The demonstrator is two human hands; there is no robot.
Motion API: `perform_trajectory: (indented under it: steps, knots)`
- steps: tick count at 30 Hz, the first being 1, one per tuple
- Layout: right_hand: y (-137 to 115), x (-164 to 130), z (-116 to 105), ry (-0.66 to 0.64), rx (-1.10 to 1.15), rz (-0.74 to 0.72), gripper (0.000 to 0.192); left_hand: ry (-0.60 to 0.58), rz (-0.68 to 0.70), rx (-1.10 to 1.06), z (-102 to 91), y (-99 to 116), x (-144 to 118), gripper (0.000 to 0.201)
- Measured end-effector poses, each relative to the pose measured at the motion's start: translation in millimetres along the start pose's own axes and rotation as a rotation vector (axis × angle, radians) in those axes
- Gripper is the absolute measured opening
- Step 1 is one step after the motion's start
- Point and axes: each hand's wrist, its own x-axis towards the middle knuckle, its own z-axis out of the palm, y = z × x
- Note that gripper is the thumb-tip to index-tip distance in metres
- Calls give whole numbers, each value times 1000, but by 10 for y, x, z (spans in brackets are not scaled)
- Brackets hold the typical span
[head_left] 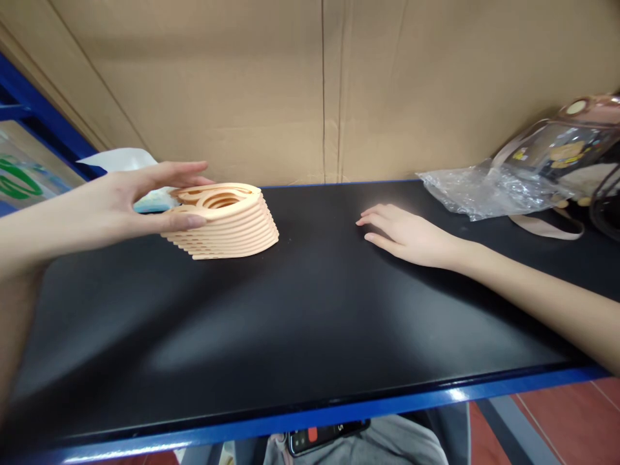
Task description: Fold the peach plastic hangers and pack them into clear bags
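A neat slanted stack of thin peach plastic pieces (232,223) with curved cutouts, which look like hangers, rests on the black tabletop (310,310) left of centre. My left hand (145,194) spans the stack's left end. Its thumb lies against the near side by the top, and its fingers reach over to the far side, partly hidden; the index finger is lifted. To the right, my right hand (397,232) is palm down at the table, fingers loosely stretched and a little apart, holding nothing. A wide gap separates it from the stack.
Cardboard (242,97) walls off the back. Crumpled clear plastic (494,190) and a transparent bag (566,152) with a strap lie at the right. A white-and-blue packet (121,160) is behind my left hand. A phone (324,436) rests on my lap below the blue table edge (339,413).
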Motion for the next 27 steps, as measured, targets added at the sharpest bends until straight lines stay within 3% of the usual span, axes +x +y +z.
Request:
perform_trajectory:
  steps: [5, 18, 27]
  knots:
    - [0, 0, -8, -15, -3, 0, 40, 22, 16, 27, 11, -50, 2, 93]
    - [21, -15, 12, -14, -17, 2, 42, 53, -14, 104, 71, -272, 109, 130]
    - [29, -17, 8, -22, 0, 2, 43, 73, -31, 161, 78, -397, 134, 128]
